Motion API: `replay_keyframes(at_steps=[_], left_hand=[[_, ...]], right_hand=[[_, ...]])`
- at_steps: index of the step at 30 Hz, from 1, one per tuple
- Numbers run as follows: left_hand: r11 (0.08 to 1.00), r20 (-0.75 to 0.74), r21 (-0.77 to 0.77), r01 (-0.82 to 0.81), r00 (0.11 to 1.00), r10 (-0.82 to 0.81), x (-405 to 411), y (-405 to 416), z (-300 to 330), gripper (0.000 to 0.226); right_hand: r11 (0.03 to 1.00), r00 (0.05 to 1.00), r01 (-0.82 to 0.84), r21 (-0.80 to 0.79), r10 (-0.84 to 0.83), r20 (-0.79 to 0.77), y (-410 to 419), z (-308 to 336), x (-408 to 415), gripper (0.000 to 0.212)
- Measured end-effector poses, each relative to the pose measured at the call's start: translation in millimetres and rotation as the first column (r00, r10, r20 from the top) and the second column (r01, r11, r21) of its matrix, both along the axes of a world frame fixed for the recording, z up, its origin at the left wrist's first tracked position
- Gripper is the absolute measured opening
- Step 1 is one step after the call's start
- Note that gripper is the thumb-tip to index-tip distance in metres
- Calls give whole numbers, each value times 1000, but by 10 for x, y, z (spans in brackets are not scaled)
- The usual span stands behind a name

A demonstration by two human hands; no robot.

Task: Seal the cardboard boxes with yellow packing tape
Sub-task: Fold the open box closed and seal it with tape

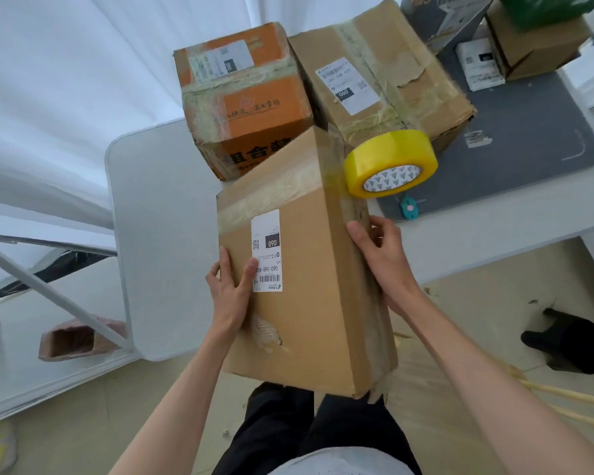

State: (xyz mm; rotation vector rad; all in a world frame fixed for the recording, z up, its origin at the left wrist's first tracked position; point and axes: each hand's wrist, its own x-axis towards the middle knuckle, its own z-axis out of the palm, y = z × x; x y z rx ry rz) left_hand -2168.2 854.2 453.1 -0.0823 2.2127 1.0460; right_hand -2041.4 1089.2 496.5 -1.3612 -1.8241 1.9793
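A tall brown cardboard box (pixel 309 269) with a white shipping label is held tilted over the table's front edge, above my lap. My left hand (pixel 232 289) grips its left edge, thumb across the label's corner. My right hand (pixel 379 258) grips its right side, fingers wrapped round the taped edge. A roll of yellow packing tape (pixel 390 162) hangs at the box's upper right corner, its strip stuck to the box. Behind stand an orange taped box (pixel 244 97) and a brown taped box (pixel 384 77).
The white table (pixel 165 234) holds a grey mat (pixel 528 142) with a small teal cutter (pixel 408 208) at its near edge. More boxes (pixel 535 46) and a white packet sit at the back right. A black stool (pixel 566 344) stands on the floor to the right.
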Motion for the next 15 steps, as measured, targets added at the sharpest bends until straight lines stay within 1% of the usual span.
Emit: replay_keyframes(at_steps=[2,3,4,5,6,7,8,10,11,13,15], left_hand=[[998,-47,-12,57,997,-58,22,73,41,88],[994,-120,-36,106,987,-110,13,101,91,74],[984,-230,-70,162,958,-174,-15,128,167,61],[969,-348,-95,226,905,-245,-60,160,256,50],[955,-436,-84,283,852,-291,-120,202,357,45],[946,-475,-37,321,828,-299,-185,257,468,45],[945,-468,27,327,839,-277,-248,317,589,46],[955,-402,161,251,900,-168,-382,443,796,54],[956,-380,203,212,917,-123,-452,509,892,58],[952,-373,243,188,924,-88,-592,610,1036,63],[944,-398,250,216,912,-103,-698,623,1123,70]], right_hand=[[999,1000,-14,45,14,10,41,133,-16,77],[998,1000,-24,66,23,10,37,181,-23,76],[996,999,-33,86,33,4,16,230,-35,75],[994,999,-42,103,43,-7,-18,269,-54,73],[992,998,-53,118,56,-21,-67,308,-80,71],[989,997,-66,133,71,-35,-125,343,-116,68],[985,995,-80,153,88,-47,-189,376,-158,65],[974,990,-108,200,123,-62,-310,426,-251,60],[969,988,-127,212,143,-60,-362,456,-300,61],[966,987,-141,215,155,-49,-413,542,-415,67],[963,990,-56,263,88,-113,-373,649,-569,81]])
